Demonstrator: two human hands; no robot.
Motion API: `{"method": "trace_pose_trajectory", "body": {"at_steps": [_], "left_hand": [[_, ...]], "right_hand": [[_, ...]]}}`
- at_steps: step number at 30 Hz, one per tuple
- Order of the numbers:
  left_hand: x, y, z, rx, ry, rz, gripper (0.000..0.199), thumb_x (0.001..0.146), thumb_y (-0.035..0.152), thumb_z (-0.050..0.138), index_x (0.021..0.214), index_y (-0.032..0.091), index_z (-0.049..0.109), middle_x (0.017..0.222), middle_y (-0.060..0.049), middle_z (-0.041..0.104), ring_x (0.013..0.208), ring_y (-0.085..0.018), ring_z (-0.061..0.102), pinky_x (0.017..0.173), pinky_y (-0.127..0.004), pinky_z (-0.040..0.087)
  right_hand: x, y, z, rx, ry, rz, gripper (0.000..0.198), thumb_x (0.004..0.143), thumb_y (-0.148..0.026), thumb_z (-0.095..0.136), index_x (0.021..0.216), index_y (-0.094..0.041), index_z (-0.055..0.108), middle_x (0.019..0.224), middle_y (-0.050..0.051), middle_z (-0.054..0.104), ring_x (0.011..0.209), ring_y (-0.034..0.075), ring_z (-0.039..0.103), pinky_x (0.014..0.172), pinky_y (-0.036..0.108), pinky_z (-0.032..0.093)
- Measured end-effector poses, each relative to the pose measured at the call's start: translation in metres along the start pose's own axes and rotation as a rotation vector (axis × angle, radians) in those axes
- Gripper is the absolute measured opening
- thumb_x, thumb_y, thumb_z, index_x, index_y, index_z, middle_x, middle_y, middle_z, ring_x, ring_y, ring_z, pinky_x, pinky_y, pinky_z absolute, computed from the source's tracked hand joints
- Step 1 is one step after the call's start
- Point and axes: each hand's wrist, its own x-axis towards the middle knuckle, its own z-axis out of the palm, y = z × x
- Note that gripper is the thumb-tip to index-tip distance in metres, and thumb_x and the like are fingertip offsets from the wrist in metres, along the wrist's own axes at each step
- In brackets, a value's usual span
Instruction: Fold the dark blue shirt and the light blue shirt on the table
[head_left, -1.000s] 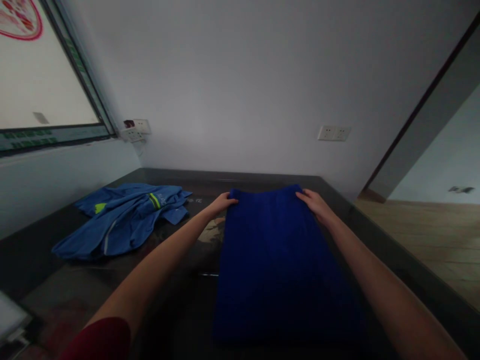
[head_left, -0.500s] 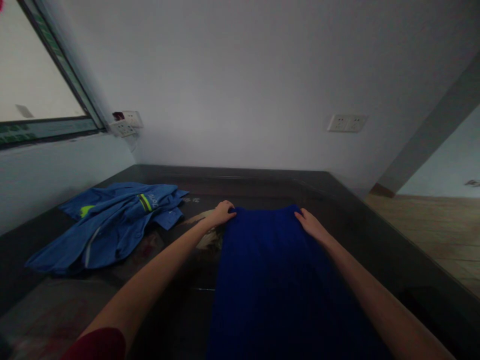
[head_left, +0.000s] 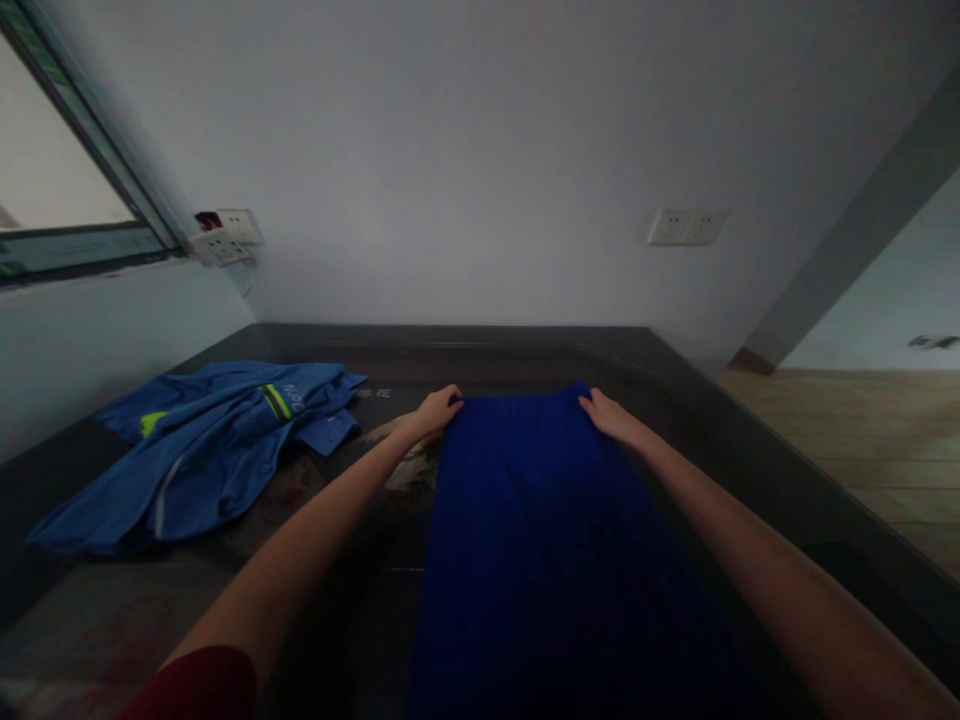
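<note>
A deep blue garment (head_left: 517, 500) lies spread lengthwise on the dark table (head_left: 697, 440), its far edge straight like a waistband. At that edge's left corner, my left hand (head_left: 440, 410) pinches the cloth between thumb and fingers. My right hand (head_left: 604, 412) grips the right corner in the same way, so the edge is drawn fairly taut between both hands. The garment's near end fades into shadow at the bottom of the view, and its lower shape is hard to make out.
On the left of the table lies a crumpled lighter blue jacket (head_left: 225, 450) with yellow-green reflective strips. Wall sockets (head_left: 686, 227) sit above the table's back edge, with more sockets (head_left: 225, 238) by the window. Wooden floor (head_left: 847, 430) shows at right.
The view has shifted slightly. The garment's far edge looks straighter and smoother than before, with both hands still holding its corners. The jacket lies as it was.
</note>
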Motion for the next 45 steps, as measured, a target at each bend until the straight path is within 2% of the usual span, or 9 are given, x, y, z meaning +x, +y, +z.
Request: {"method": "trace_pose_trajectory", "body": {"at_steps": [9,15,21,26,28,30,33,37,45], "left_hand": [[0.002,-0.003,0.010,-0.062,0.205,-0.055,0.006,0.082,0.021,0.057,0.083,0.018,0.062,0.090,-0.005,0.067,0.089,-0.019,0.062,0.083,-0.030,0.046],[0.008,-0.005,0.023,-0.140,0.276,-0.086,0.004,0.078,0.017,0.060,0.079,0.018,0.063,0.083,-0.005,0.068,0.085,-0.021,0.063,0.081,-0.032,0.048],[0.009,-0.002,0.025,-0.239,0.351,-0.048,0.018,0.078,0.012,0.057,0.094,0.019,0.061,0.093,-0.004,0.067,0.090,-0.016,0.063,0.084,-0.029,0.048],[0.003,0.011,0.011,-0.238,0.436,-0.063,0.026,0.084,0.010,0.043,0.103,0.017,0.059,0.104,-0.008,0.064,0.102,-0.018,0.059,0.094,-0.036,0.045],[-0.007,0.022,0.010,-0.198,0.369,0.016,0.023,0.084,0.012,0.046,0.098,0.018,0.063,0.108,-0.007,0.064,0.109,-0.020,0.057,0.101,-0.037,0.040],[-0.021,0.035,0.014,-0.069,0.203,0.125,0.021,0.085,0.020,0.050,0.100,0.020,0.066,0.116,-0.008,0.064,0.118,-0.023,0.052,0.109,-0.043,0.031],[-0.040,0.049,0.028,0.194,-0.003,0.162,0.041,0.091,0.038,0.046,0.126,0.021,0.056,0.140,-0.011,0.048,0.136,-0.031,0.033,0.114,-0.052,0.017],[-0.049,0.051,0.043,0.325,-0.012,0.125,0.057,0.093,0.047,0.037,0.145,0.022,0.035,0.153,-0.010,0.029,0.143,-0.030,0.018,0.116,-0.049,0.011],[-0.046,0.044,0.048,0.313,-0.023,0.082,0.062,0.093,0.053,0.032,0.148,0.024,0.028,0.157,-0.011,0.018,0.144,-0.031,0.011,0.116,-0.048,0.012]], "right_hand": [[0.019,-0.005,0.016,-0.019,-0.014,0.071,0.038,0.099,-0.034,0.030,0.118,-0.007,0.049,0.114,0.024,0.062,0.106,0.030,0.062,0.082,0.034,0.045],[0.021,-0.006,0.020,-0.033,-0.018,0.110,0.039,0.099,-0.035,0.029,0.117,-0.007,0.050,0.116,0.024,0.061,0.109,0.030,0.060,0.084,0.034,0.045],[0.012,-0.014,0.024,-0.056,0.010,0.159,0.040,0.099,-0.036,0.030,0.119,-0.007,0.049,0.119,0.025,0.059,0.111,0.032,0.058,0.087,0.038,0.044],[0.000,-0.020,0.026,-0.070,0.064,0.183,0.040,0.099,-0.038,0.028,0.119,-0.009,0.048,0.115,0.024,0.060,0.107,0.032,0.060,0.084,0.041,0.046],[-0.004,-0.021,0.027,-0.076,0.085,0.180,0.041,0.099,-0.038,0.027,0.118,-0.009,0.048,0.113,0.024,0.061,0.105,0.032,0.061,0.083,0.041,0.046],[-0.007,-0.023,0.028,-0.086,0.107,0.170,0.040,0.099,-0.038,0.026,0.118,-0.010,0.048,0.112,0.024,0.062,0.103,0.033,0.062,0.082,0.042,0.047],[-0.012,-0.026,0.029,-0.102,0.137,0.154,0.040,0.099,-0.038,0.024,0.118,-0.011,0.046,0.109,0.023,0.063,0.102,0.032,0.063,0.082,0.042,0.046],[-0.017,-0.027,0.031,-0.154,0.171,0.130,0.039,0.099,-0.038,0.022,0.117,-0.012,0.046,0.102,0.022,0.066,0.098,0.031,0.065,0.079,0.040,0.047],[-0.023,-0.019,0.046,-0.285,0.299,0.055,0.040,0.099,-0.040,0.025,0.120,-0.014,0.046,0.095,0.018,0.068,0.090,0.031,0.066,0.077,0.042,0.046]]}}
